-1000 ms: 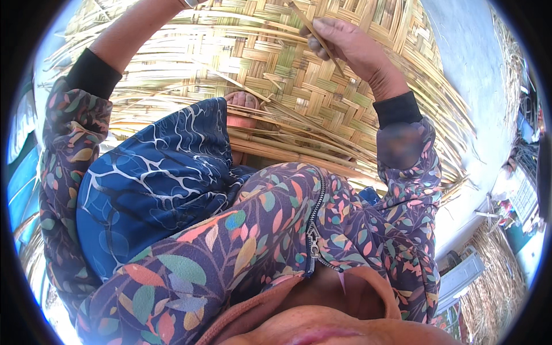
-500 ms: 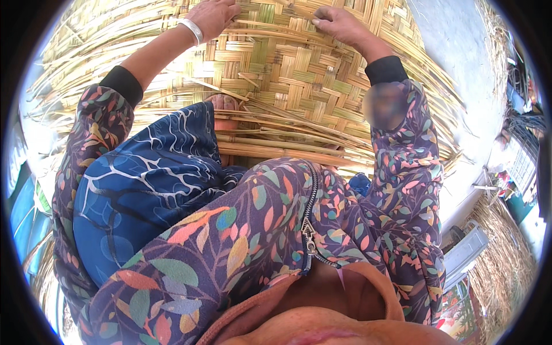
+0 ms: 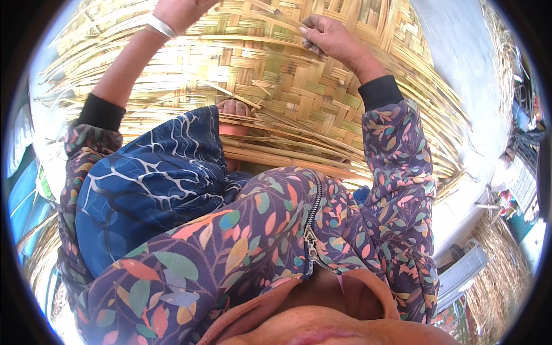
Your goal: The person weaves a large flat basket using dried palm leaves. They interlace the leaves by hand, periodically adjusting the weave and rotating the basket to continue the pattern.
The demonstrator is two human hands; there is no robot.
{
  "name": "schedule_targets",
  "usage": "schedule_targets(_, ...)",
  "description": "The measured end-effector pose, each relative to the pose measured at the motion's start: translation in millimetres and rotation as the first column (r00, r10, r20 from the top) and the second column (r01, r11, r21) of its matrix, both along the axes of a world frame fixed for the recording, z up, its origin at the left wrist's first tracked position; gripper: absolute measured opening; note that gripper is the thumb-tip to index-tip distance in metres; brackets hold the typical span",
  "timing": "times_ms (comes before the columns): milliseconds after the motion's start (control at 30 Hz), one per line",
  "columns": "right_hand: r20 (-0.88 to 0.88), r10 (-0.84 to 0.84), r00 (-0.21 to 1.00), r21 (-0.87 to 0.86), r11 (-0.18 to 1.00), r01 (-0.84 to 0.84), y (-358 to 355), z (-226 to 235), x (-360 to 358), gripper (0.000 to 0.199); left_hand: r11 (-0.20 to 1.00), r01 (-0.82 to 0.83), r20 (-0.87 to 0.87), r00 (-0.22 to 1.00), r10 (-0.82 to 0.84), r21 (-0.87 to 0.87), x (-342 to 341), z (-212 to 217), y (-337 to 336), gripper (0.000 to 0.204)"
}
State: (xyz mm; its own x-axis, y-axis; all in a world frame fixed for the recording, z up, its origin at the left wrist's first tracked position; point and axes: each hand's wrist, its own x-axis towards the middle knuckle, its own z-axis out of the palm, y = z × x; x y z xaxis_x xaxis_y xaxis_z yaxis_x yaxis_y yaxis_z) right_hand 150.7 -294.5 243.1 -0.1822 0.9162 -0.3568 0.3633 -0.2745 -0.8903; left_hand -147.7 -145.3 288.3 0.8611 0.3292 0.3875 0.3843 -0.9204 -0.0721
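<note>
A large bamboo mat (image 3: pixel 310 80), woven from flat pale-yellow and greenish strips, spreads in front of me. My left hand (image 3: pixel 181 14) is over its far left part, a white bracelet (image 3: pixel 161 26) at the wrist. The top edge of the picture cuts off its fingers, so their grip is hidden. Right of it, my right hand (image 3: pixel 330 40) is over the mat with fingers curled and thumb against the forefinger. A thin bamboo strip (image 3: pixel 276 23) runs up to these fingertips. Between the hands, the end of another strip (image 3: pixel 265 7) stands off the weave.
Long loose strip ends (image 3: pixel 86 63) fan out past the mat's left and right sides. Bare toes (image 3: pixel 233 107) rest by its near edge beside blue patterned cloth (image 3: pixel 155 178). Pale floor (image 3: pixel 460 63), dry straw (image 3: pixel 500 282) and a grey plastic piece (image 3: pixel 463 276) lie at the right.
My left hand has moved left and up, partly out of the picture. My right hand has shifted slightly left and nearer, its fingers still curled.
</note>
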Motion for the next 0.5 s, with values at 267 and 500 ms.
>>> schedule_targets(267,-0.307,-0.055,0.950,-0.182,0.983,-0.002,5,23,-55,0.032,-0.440,0.218,-0.066,0.836,0.545,-0.871,18,-26,-54,0.047)
schedule_targets(500,-0.388,-0.102,0.916,-0.148,0.988,0.047,24,3,-89,0.033,0.098,0.243,0.244,0.702,0.669,-0.965,4,-22,-40,0.021)
